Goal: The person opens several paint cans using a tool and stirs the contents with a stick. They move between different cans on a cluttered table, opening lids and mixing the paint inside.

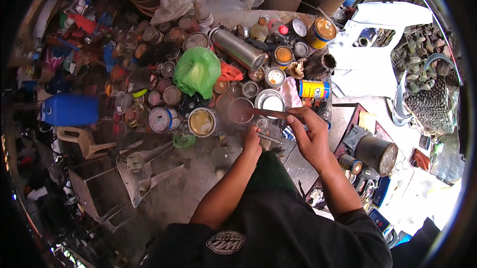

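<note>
My right hand is closed on the end of a flat reddish-brown stir stick. Its far end reaches over a round cup of dull reddish liquid. Closer to my body, my left hand is closed around a slim silvery metal tool; the fingers hide much of it, so its exact kind is unclear. An open can with white contents stands right behind the stick. Left of the cup is a can with a yellowish-tan top.
Cans and jars crowd the bench, with a green plastic bag and a metal cylinder among them. A blue jerrycan and broken plastic chairs lie left. White panels and a large tin are at right.
</note>
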`<action>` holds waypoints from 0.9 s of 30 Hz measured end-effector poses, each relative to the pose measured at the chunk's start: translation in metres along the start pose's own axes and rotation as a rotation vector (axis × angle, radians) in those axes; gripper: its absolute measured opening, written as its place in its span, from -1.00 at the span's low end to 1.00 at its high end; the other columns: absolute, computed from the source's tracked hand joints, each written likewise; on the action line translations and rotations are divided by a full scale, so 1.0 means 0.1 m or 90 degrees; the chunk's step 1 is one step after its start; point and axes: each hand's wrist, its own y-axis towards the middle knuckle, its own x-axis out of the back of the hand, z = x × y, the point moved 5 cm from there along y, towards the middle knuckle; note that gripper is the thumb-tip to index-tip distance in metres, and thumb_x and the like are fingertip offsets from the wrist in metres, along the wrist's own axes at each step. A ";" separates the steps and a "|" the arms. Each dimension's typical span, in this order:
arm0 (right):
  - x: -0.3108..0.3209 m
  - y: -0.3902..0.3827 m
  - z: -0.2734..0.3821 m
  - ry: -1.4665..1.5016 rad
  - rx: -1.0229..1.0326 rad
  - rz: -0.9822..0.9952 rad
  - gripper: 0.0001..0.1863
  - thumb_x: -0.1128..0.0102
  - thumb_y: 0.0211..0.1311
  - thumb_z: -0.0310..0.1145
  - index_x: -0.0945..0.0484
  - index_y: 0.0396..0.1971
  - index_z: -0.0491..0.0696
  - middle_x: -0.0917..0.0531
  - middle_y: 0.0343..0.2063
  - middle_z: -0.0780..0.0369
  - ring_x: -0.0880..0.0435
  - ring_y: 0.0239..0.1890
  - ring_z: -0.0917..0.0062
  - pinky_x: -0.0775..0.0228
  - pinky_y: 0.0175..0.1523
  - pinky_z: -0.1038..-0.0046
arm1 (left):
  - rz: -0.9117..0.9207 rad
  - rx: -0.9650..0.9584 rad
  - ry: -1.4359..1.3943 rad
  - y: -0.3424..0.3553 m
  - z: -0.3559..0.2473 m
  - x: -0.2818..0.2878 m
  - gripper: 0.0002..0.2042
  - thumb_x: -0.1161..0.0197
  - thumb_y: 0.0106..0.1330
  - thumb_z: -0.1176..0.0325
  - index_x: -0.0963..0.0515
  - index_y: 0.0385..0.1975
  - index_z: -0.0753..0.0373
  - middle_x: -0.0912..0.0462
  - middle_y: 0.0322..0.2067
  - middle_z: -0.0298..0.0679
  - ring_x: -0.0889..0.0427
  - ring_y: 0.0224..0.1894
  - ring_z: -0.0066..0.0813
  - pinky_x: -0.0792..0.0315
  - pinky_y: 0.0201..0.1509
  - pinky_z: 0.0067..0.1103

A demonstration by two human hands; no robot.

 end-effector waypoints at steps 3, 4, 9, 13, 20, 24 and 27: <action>-0.10 -0.03 0.15 -0.023 0.087 0.058 -0.87 -0.31 0.32 -0.49 -0.67 -0.18 -0.20 -0.73 -0.31 0.08 -0.72 -0.31 0.17 -0.55 -0.18 0.27 | -0.014 -0.066 0.040 -0.22 -0.08 0.27 -0.78 -0.20 0.32 0.44 -0.42 -0.07 0.09 -0.50 -0.20 -0.43 -0.52 -0.19 -0.57 -0.46 -0.05 -0.51; -0.15 -0.06 0.18 -0.032 0.115 0.078 -0.86 -0.32 0.30 -0.50 -0.67 -0.19 -0.19 -0.73 -0.30 0.07 -0.72 -0.31 0.15 -0.55 -0.18 0.26 | -0.010 -0.089 0.052 -0.28 -0.07 0.40 -0.69 -0.23 0.31 0.43 -0.38 0.02 0.09 -0.53 -0.15 -0.43 -0.54 -0.16 -0.58 -0.44 -0.05 -0.48; -0.55 -0.53 0.10 -0.062 0.102 0.167 -0.86 -0.31 0.34 -0.45 -0.68 -0.17 -0.15 -0.73 -0.28 0.07 -0.74 -0.24 0.13 -0.58 -0.13 0.24 | 0.025 -0.151 0.085 -0.55 -0.03 1.13 -0.43 -0.27 0.30 0.54 -0.21 0.29 0.21 -0.58 -0.06 -0.29 -0.61 -0.10 -0.49 -0.53 0.01 -0.52; -0.95 -1.20 0.08 -0.082 0.096 0.231 -0.79 -0.33 0.33 -0.37 -0.70 -0.09 -0.11 -0.74 -0.25 0.09 -0.74 -0.19 0.15 -0.59 -0.04 0.21 | 0.045 -0.201 0.169 -0.85 -0.08 1.78 -0.41 -0.28 0.25 0.54 -0.25 0.29 0.25 -0.56 -0.01 -0.24 -0.58 -0.03 -0.47 -0.48 0.08 -0.51; -1.38 -2.11 0.47 -0.125 0.227 0.191 -0.76 -0.32 0.32 -0.34 -0.69 -0.05 -0.05 -0.70 -0.29 0.13 -0.70 -0.27 0.20 -0.56 -0.10 0.21 | 0.035 -0.211 0.222 -1.57 -0.05 2.91 -0.15 -0.23 0.19 0.59 -0.02 0.53 0.31 -0.46 0.27 -0.11 -0.48 0.27 -0.31 -0.33 0.37 -0.45; -1.59 -2.62 0.71 -0.098 0.226 0.178 -0.74 -0.32 0.33 -0.34 -0.69 -0.03 -0.05 -0.72 -0.25 0.11 -0.71 -0.25 0.18 -0.57 -0.10 0.21 | 0.018 -0.225 0.237 -1.91 0.01 3.45 -0.11 -0.21 0.18 0.61 0.03 0.56 0.33 -0.45 0.30 -0.09 -0.47 0.30 -0.29 -0.32 0.40 -0.45; -1.81 -3.11 0.76 0.001 0.088 0.206 -0.72 -0.31 0.36 -0.33 -0.67 0.00 -0.09 -0.73 -0.18 0.06 -0.72 -0.20 0.13 -0.58 -0.05 0.20 | -0.001 -0.242 0.239 -2.09 0.07 3.77 -0.10 -0.24 0.18 0.60 0.03 0.57 0.30 -0.45 0.30 -0.09 -0.49 0.27 -0.30 -0.34 0.38 -0.44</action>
